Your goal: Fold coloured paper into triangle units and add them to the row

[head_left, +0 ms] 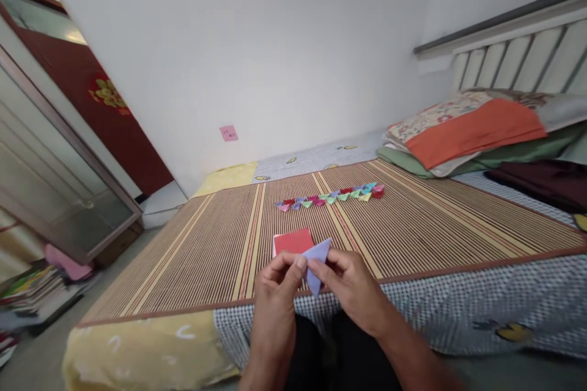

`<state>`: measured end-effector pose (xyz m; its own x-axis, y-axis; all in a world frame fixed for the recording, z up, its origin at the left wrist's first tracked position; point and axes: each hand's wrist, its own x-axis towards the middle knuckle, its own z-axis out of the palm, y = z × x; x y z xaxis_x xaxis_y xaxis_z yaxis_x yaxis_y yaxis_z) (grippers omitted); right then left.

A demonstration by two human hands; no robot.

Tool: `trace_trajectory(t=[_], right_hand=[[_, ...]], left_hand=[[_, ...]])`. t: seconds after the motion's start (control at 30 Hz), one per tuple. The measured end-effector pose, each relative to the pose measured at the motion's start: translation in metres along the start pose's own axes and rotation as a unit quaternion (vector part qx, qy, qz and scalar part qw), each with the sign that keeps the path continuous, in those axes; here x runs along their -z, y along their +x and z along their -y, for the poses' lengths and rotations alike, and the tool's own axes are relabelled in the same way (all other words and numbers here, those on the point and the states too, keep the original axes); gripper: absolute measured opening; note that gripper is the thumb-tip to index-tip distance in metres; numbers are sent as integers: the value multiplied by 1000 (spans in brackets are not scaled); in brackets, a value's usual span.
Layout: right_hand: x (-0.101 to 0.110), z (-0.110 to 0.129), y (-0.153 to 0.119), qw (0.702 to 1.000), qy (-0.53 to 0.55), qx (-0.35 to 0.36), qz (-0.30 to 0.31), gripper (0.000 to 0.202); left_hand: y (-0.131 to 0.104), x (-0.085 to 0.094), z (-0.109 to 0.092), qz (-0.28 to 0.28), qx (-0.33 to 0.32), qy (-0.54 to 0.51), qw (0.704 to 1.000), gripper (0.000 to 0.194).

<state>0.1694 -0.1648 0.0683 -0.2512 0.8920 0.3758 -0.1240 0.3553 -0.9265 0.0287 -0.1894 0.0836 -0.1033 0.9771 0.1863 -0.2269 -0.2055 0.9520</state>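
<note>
Between my two hands is a folded piece of lavender origami paper (316, 252), with pointed corners at its top and bottom. My left hand (277, 284) pinches its left corner between thumb and fingers. From the other side, my right hand (353, 281) grips it, thumb lying across the front face. Just beyond my left hand, a stack of square paper with a red sheet (293, 240) on top lies on the striped mat. Farther off, small folded paper triangles (330, 197) in many colours lie in two rows.
The striped bamboo mat (220, 244) covers the bed over a checked sheet (458, 299). Pillows (472, 128) and dark folded cloth (541, 183) lie at the right. A white wall with a pink socket cover (228, 133) stands behind. Books (36, 287) are piled low at the left.
</note>
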Motion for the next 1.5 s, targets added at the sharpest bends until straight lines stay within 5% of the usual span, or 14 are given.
trace_trajectory(t=[0.23,0.63,0.8,0.93,1.03,1.5], right_hand=[[-6,31,-27,994,-91,37,39,32],[-29,34,-57,982,-179,43,39,30],[-14,34,-58,978,-148,-22,143,22],[-4,35,-48,996,-86,13,10,24],[-5,33,-39,999,-21,33,-22,19],[-3,20,-31,993,119,10,10,22]], left_hand=[[-31,0,-13,8,-2,0,1000,28],[-40,1,-13,-20,49,-182,982,35],[-28,2,-12,-29,92,-262,960,26],[-23,1,-8,-3,153,-281,947,26],[-23,-1,-2,30,162,-294,941,23],[-21,2,0,85,185,-315,927,22]])
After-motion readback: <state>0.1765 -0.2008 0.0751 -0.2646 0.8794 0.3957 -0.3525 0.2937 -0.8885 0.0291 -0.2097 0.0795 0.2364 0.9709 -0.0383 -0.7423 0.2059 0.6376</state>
